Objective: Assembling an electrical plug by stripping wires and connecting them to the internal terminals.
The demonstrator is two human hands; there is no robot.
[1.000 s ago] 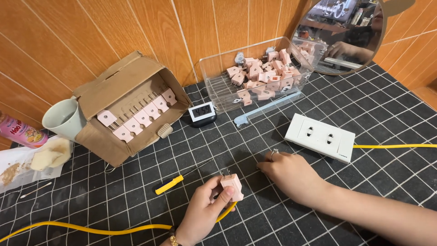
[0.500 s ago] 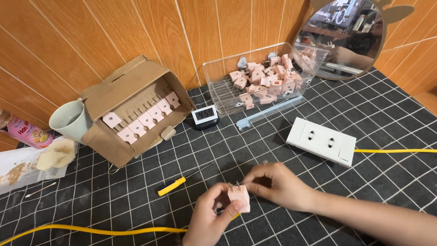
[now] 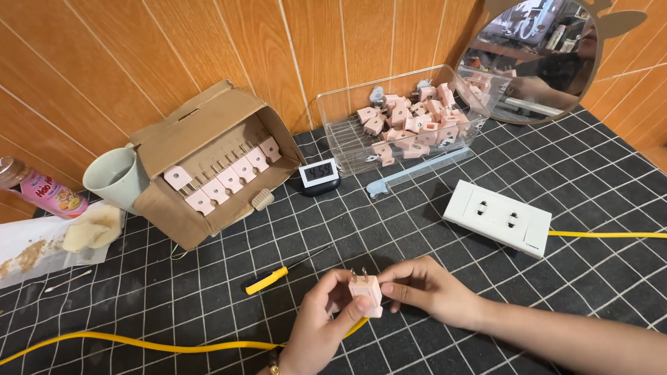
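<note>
I pinch the pink plug [image 3: 366, 294] between both hands, left hand [image 3: 321, 325] gripping its left side, right hand [image 3: 427, 290] its right, prongs pointing far, low over the near surface [image 3: 431, 229].

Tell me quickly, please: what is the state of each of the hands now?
Left hand: closed on the pink plug.
Right hand: fingers pinching the same pink plug.

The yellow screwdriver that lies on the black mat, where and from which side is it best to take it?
Probably by the yellow handle of the screwdriver, from above. It lies flat on the mat with free space on both sides, and the handle is thicker than the thin dark shaft pointing up-right.
</note>
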